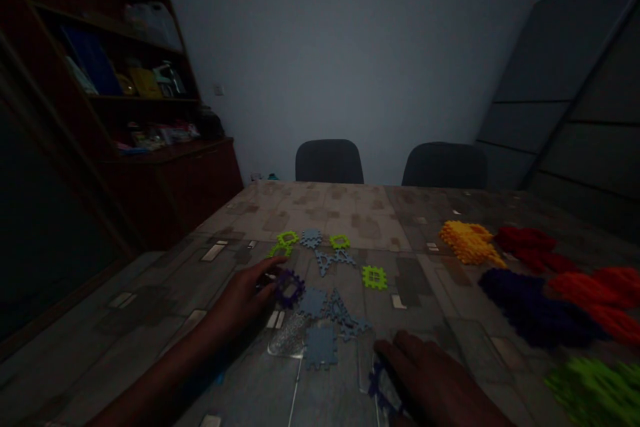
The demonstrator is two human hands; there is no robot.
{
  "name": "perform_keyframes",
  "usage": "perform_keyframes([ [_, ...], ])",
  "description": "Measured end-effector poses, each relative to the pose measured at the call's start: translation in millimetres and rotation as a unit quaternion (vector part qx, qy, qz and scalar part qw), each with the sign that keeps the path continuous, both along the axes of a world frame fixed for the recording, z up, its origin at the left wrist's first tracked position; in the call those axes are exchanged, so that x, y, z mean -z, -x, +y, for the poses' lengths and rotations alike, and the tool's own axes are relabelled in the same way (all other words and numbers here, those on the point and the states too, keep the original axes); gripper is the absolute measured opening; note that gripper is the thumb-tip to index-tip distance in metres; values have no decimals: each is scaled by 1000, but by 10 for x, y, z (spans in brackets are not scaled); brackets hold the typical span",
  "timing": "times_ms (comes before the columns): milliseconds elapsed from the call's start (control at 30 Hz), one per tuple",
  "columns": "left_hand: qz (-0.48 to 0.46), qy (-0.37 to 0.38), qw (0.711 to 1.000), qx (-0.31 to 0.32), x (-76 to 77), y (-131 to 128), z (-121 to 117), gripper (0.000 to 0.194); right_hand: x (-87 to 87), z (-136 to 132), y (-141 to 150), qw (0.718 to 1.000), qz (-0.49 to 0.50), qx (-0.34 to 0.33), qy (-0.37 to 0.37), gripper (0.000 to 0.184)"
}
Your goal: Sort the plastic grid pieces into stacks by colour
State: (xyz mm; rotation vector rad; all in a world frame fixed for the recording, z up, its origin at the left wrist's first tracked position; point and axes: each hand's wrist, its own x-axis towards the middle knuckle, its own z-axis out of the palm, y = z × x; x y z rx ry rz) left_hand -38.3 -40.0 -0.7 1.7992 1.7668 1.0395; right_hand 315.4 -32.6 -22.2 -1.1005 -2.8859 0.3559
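Observation:
My left hand point(250, 290) reaches in from the left, its thumb and fingers pinching a purple toothed building piece point(290, 288) with an open middle. At the lower right, my right hand point(430, 373) has its fingers closed at the edge of a second purple piece point(377, 383), which it partly covers. Between the hands lie a grey square tile point(321, 345), another grey square tile point(313, 303) and grey triangular frames point(339, 310). Farther back are small grey triangles point(323, 261), a lime green window piece point(375, 277), a grey tile point(311, 237) and lime green open pieces point(340, 241).
On the right side of the table point(345, 207) lie piles of yellow point(467, 241), red point(527, 245), dark purple point(537, 307), orange point(600, 293) and green point(600, 390) pieces. Two dark chairs point(329, 160) stand behind the table. A wooden shelf unit point(165, 153) is at left.

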Motion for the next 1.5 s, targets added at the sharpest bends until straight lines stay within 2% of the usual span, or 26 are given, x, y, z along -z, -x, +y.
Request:
perform_keyframes([
  [100,2,16,1000,-8,7,-15,8,51,-133,-14,12,999,6,21,45,69],
  [233,23,18,1000,-1,43,-57,-22,45,-353,-9,38,991,41,52,117,38],
  [300,33,13,999,3,41,-66,-43,41,-407,18,26,987,51,79,134,30],
  [433,78,14,996,40,39,-65,-78,40,-381,119,-92,981,41,166,95,36],
  [600,145,35,986,80,101,-70,-124,54,-383,253,-287,973,-4,228,30,43],
  [767,160,26,983,81,132,-77,-135,55,-401,276,-325,972,31,231,18,43],
  [900,151,14,984,93,110,-49,-124,59,-332,204,-262,977,78,197,29,43],
  [1033,110,-4,989,99,33,-117,-167,61,-296,143,-166,983,55,168,52,49],
  [1167,86,8,983,159,-51,-363,-264,66,-248,138,-102,989,24,141,30,49],
  [1300,75,22,973,219,-36,-562,-348,76,-198,126,-97,994,6,111,7,54],
  [1400,77,22,969,232,-2,-607,-382,83,-263,113,-79,993,0,117,12,51],
  [1500,85,26,964,249,0,-646,-404,82,-394,127,-58,987,-3,159,32,49],
])
